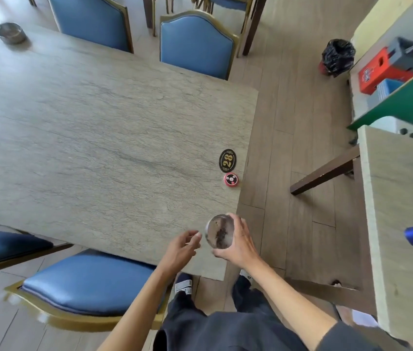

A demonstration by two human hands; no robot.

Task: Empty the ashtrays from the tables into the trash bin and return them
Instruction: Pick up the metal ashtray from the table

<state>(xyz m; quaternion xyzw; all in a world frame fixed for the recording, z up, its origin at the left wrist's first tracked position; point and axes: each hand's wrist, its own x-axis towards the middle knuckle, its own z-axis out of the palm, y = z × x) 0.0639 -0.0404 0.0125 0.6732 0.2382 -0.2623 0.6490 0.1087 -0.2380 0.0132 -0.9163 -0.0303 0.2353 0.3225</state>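
Note:
My right hand (238, 243) grips a round metal ashtray (219, 231) with dark ash inside, held tilted just above the near right corner of the stone-topped table (99, 127). Just left of the ashtray, my left hand (181, 245) hovers with loosely curled fingers and holds nothing. A second metal ashtray (11, 32) stands on the table's far left corner. The trash bin (338, 57), lined with a black bag, stands on the floor at the far right.
A black oval number plate marked 28 (227, 160) and a red call button (231, 179) lie near the table's right edge. Blue padded chairs (195, 44) surround the table. Another table (403, 198) and a counter with boxes (387, 72) stand to the right across a wooden-floor aisle.

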